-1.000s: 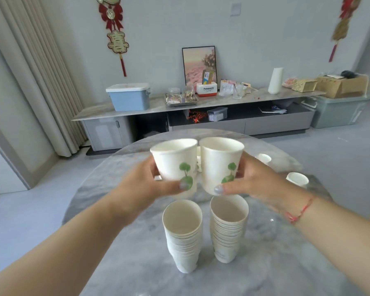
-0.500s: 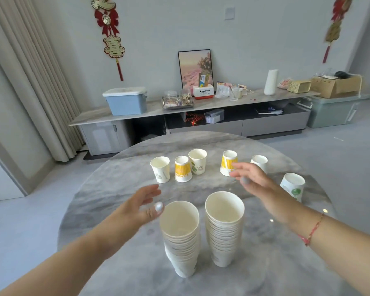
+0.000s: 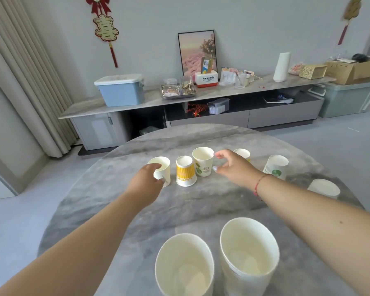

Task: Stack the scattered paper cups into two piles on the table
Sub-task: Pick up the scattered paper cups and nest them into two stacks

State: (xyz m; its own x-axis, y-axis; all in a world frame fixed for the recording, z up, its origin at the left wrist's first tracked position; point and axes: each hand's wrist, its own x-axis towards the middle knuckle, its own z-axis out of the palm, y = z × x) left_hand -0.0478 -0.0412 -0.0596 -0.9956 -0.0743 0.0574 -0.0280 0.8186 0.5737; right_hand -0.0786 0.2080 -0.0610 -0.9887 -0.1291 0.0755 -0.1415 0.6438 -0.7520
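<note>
Two piles of white paper cups stand at the near edge, the left pile point(image 3: 184, 268) and the right pile point(image 3: 249, 253). Across the far part of the round marble table point(image 3: 201, 206) stand loose cups. My left hand point(image 3: 146, 180) wraps around a white cup point(image 3: 161, 167) at the left of the row. Beside it is an upside-down yellow cup point(image 3: 185, 174), then a white cup with a green print point(image 3: 203, 161). My right hand point(image 3: 233, 167) is open with its fingers spread, just right of that cup and not touching it. Another cup point(image 3: 241, 153) shows behind this hand.
Further right stand a green-print cup point(image 3: 276, 167) and a white cup point(image 3: 324, 188) near the table's right edge. Behind the table runs a long low cabinet point(image 3: 201, 97) with a blue box, a tray and a framed picture. A curtain hangs at the left.
Both hands let go of the two cups onto the piles, then reached forward to the far row. The left hand has closed around the leftmost white cup. The view has tilted down and closer.
</note>
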